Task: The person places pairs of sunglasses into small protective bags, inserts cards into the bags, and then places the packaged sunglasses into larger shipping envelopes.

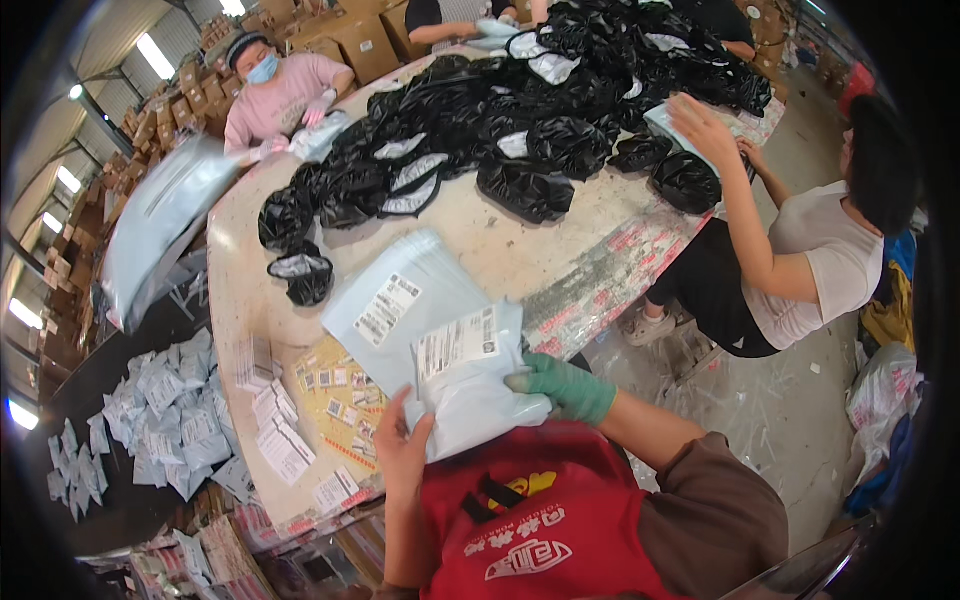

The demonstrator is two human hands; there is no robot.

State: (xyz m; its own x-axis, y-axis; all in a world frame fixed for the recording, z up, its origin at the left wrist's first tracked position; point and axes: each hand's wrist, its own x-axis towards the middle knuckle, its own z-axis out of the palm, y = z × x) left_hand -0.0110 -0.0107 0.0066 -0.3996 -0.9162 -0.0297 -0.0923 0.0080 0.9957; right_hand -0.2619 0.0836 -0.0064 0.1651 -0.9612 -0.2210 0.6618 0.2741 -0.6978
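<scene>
My right hand, in a green glove, grips the right edge of a filled pale-blue poly mailer bearing a white printed label. At its left edge is my bare left hand, thumb and fingers apart around a corner of the plastic. Beneath and beyond lies a stack of flat pale-blue mailers, the top one labelled. Black plastic-wrapped bundles, some with white patches, are heaped across the worktable. One small black bundle sits apart, left of the stack.
A blurred pale mailer is in mid-air at left. Below it, filled mailers are piled on a dark conveyor belt. Printed cards lie on the table's left. Co-workers handle mailers around the table; one sits at right.
</scene>
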